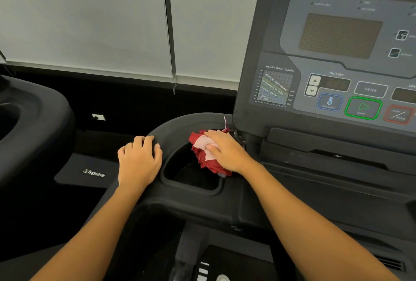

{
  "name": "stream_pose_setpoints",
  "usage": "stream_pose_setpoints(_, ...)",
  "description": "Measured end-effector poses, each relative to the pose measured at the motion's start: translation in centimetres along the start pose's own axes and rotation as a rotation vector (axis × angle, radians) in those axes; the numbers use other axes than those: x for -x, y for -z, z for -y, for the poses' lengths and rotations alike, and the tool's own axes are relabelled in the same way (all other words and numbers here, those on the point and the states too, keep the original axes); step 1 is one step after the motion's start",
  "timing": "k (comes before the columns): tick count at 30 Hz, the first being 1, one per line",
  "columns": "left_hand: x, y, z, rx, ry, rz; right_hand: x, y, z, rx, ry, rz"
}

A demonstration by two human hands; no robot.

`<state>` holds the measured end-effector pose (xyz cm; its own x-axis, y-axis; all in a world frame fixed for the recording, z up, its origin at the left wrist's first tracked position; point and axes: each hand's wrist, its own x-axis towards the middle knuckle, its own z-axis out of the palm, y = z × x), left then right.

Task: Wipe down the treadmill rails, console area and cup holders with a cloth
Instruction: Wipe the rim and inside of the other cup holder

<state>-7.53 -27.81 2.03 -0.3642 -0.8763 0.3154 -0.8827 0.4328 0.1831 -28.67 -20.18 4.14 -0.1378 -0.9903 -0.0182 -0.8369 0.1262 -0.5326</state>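
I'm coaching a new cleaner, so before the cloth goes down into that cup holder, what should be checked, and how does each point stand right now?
1. Cloth held: ok. The right hand presses the red cloth on the inner rim of the cup holder.
2. Body braced: ok. The left hand rests on the outer rim of the tray.
3. Cup holder clear of bottles or litter: cannot tell; the bottom is dark.
4. Console off: ok, as far as seen; the console displays look unlit.
5. Hands clear of buttons: ok. The green start button is untouched.
6. Loose thread at the cloth's top edge: not ok; it could snag.
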Motion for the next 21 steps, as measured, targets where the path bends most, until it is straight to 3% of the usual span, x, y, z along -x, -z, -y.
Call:
stream_pose_setpoints(4,-0.3,0.0,0.2,-0.013,-0.001,-0.004,1.5,1.1,0.2,-0.253,-0.102,0.051)
stream_pose_setpoints(7,-0.4,0.1,0.3,-0.026,-0.021,-0.007,2.6,1.9,1.2,-0.531,-0.146,-0.056)
stream_pose_setpoints(10,-0.6,0.9,-0.3,0.090,0.045,-0.018,3.5,1.8,2.5,-0.648,-0.149,-0.158)
stream_pose_setpoints(13,-0.3,2.6,-2.5,0.430,0.122,-0.010,4.2,1.0,4.1,-0.731,-0.209,-0.233)
stream_pose_setpoints(16,1.7,4.8,-6.1,0.830,0.186,0.140,4.6,0.0,5.6,-0.804,-0.267,-0.237)
stream_pose_setpoints(19,3.7,6.1,-8.8,1.177,0.279,0.405,4.9,-1.3,6.7,-1.066,-0.347,-0.128)
stream_pose_setpoints(21,4.4,6.2,-9.7,1.309,0.252,0.516,5.1,-2.1,7.0,-1.311,-0.367,0.000)
